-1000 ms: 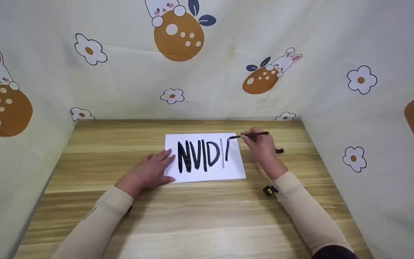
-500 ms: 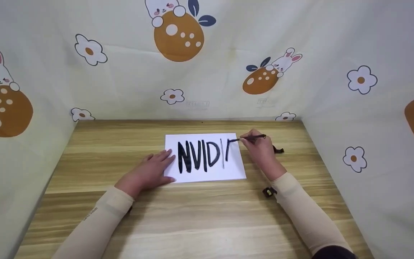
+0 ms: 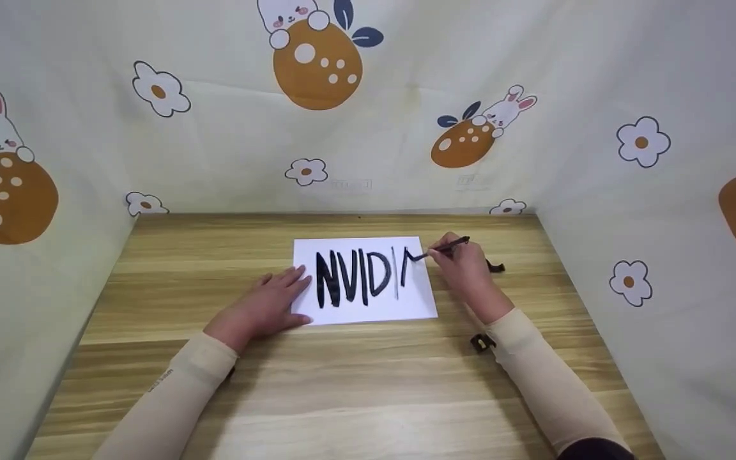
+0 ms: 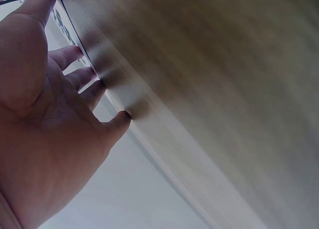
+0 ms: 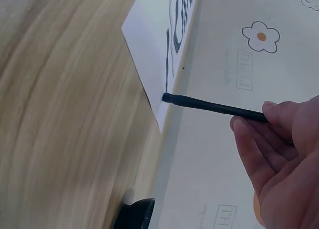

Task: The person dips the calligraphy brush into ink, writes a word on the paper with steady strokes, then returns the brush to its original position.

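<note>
A white sheet of paper (image 3: pixel 368 310) lies on the wooden table, bearing thick black letters (image 3: pixel 353 278) that read NVID, then a thin grey line and a black slanted stroke. My left hand (image 3: pixel 266 303) rests on the sheet's left edge with fingers spread; in the left wrist view, the left hand (image 4: pixel 60 109) shows its fingertips at the surface. My right hand (image 3: pixel 464 262) pinches a slim black brush (image 3: pixel 451 246) between thumb and fingers. In the right wrist view, the brush (image 5: pixel 214 106) has its dark tip at the paper, at the end of the stroke, with the right hand (image 5: pixel 279 154) behind.
A black object with a curved rim (image 5: pixel 137 214) stands on the table beyond the paper's right edge, partly hidden by my right hand in the head view. Patterned cloth (image 3: pixel 227 140) with rabbits and flowers walls the table (image 3: pixel 368 396) at back and sides.
The brush tip has moved down and slightly right from the top of the slanted stroke, leaving a short black line there. My left hand stays in place on the paper.
</note>
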{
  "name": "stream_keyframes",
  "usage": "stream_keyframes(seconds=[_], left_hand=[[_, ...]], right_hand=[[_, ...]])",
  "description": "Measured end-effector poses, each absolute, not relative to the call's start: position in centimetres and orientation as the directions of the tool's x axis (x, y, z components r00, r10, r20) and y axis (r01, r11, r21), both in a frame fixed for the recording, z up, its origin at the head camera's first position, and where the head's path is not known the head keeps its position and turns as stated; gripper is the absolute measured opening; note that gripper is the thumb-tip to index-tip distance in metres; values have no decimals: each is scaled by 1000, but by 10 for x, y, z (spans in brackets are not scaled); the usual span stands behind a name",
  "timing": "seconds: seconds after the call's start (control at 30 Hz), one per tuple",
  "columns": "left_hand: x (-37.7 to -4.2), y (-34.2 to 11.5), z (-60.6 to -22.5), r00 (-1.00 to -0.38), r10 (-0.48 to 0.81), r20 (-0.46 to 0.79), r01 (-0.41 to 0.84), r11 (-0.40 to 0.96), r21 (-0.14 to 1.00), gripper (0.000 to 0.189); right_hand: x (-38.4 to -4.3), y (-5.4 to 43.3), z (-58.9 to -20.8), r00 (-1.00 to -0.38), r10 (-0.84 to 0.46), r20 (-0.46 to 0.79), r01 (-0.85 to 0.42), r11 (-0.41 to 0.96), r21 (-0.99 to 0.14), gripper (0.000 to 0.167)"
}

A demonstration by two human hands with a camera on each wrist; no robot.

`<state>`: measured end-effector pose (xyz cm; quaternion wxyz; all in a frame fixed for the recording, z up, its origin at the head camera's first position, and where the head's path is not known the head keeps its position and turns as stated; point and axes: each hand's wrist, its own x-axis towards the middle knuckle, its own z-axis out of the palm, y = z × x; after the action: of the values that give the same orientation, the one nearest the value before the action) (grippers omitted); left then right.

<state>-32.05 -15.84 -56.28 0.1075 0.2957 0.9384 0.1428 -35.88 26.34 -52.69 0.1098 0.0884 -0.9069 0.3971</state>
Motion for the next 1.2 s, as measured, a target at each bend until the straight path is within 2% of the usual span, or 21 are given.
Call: stream_keyframes(seconds=[0.23,0.53,0.77,1.2], left_hand=[[-320,-159,-564,-802,586,-118,523,784,334,88],[-320,-159,-565,-803,584,-117,523,786,330,88],[-319,-159,-564,-803,586,-105,532,786,316,86],[-320,-160,-567,-801,590,-102,536,783,317,87]], right_hand=[[-356,266,-519,-951,-117,287,-280,720,-634,8],[-351,271,-510,-959,-139,248,-273,700,-660,10],[-348,274,-503,-959,-178,219,-278,726,-629,11],[-339,276,-494,-978,-169,120,-206,722,-660,12]])
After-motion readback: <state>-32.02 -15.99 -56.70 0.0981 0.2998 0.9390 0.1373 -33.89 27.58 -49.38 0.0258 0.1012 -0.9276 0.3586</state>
